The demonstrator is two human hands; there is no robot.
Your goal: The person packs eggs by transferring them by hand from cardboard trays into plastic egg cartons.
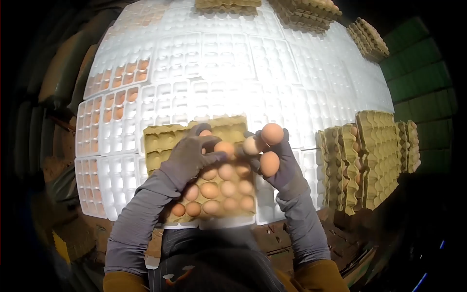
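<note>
Both hands wear grey gloves. Over a cardboard egg tray point(160, 138), my left hand point(192, 148) has its thumb and fingers closed around a brown egg point(224, 150). Another egg point(205, 133) shows by its fingertips; whether it is gripped too, I cannot tell. Just right of the tray, my right hand point(287, 168) holds three eggs: a darker brown one point(272, 134) on top, a paler one point(252, 145) at the fingertips and a third point(269, 164) near the palm. Several eggs point(209, 190) sit in the tray's near cups, while some cups at its far left are bare.
White plastic egg cartons point(219, 58) cover the table in rows, a few at the left with brown eggs point(119, 100) in them. Stacked cardboard trays point(379, 160) stand at the right, some holding eggs. More tray stacks point(311, 14) lie at the far edge.
</note>
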